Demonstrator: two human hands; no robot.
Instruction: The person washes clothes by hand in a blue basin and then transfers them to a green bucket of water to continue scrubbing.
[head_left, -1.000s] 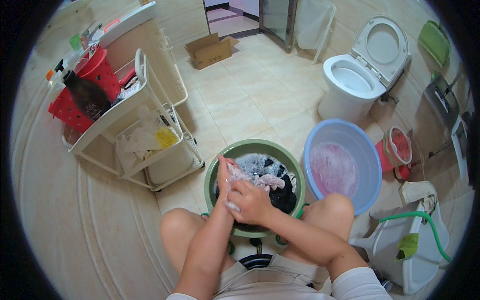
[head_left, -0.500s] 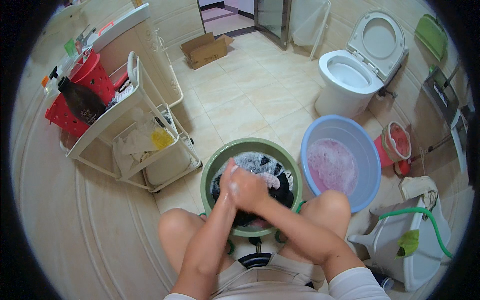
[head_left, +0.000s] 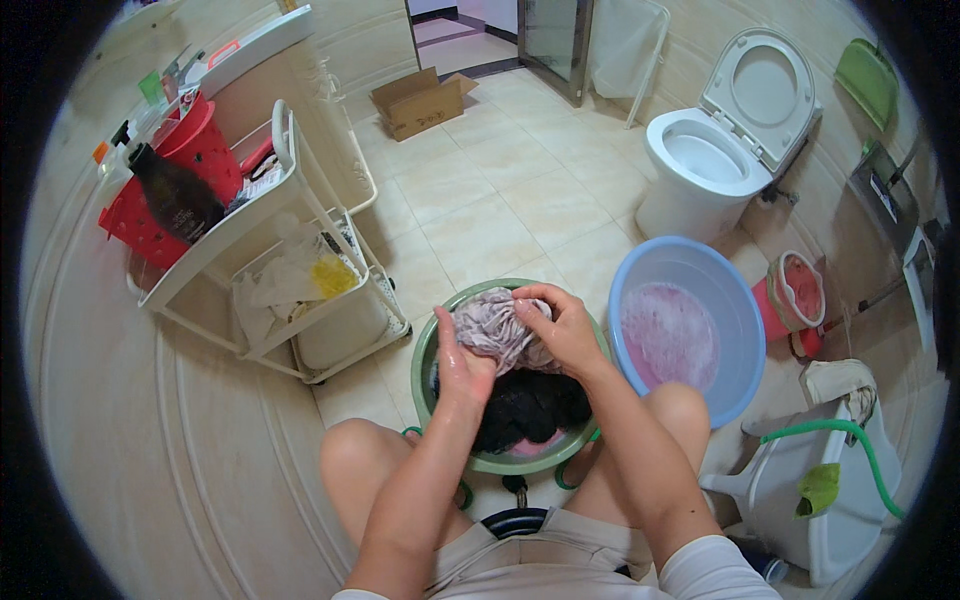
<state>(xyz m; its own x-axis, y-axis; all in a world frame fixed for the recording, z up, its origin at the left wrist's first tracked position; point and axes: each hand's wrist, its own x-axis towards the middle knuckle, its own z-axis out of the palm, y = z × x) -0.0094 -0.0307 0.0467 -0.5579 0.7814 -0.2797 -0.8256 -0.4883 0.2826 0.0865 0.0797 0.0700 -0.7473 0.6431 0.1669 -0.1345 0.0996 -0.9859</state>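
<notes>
Over the green basin (head_left: 420,385) between my knees, my hands hold a crumpled, wet, light grey-pink striped cloth (head_left: 495,325). My left hand (head_left: 463,368) supports it from the left, thumb raised, the other fingers partly hidden beneath the fabric. On the right side, my right hand (head_left: 560,328) grips it with the thumb on top and fingers curled around the far edge. Below lie soaked black clothes (head_left: 530,405), with a bit of pink fabric (head_left: 537,446) showing near the basin's front.
A blue basin (head_left: 750,385) of pinkish, foamy water stands at right. Beyond it are a toilet (head_left: 690,205) and a pink bucket (head_left: 775,318). A grey stool-like plastic piece (head_left: 790,500) carries a green hose (head_left: 870,450). At left is a wheeled cart (head_left: 215,285); farther off, a cardboard box (head_left: 420,115).
My hands were clasped together over the suds; now they are apart with the striped cloth spread between them. More black clothing shows below, and the view has shifted slightly.
</notes>
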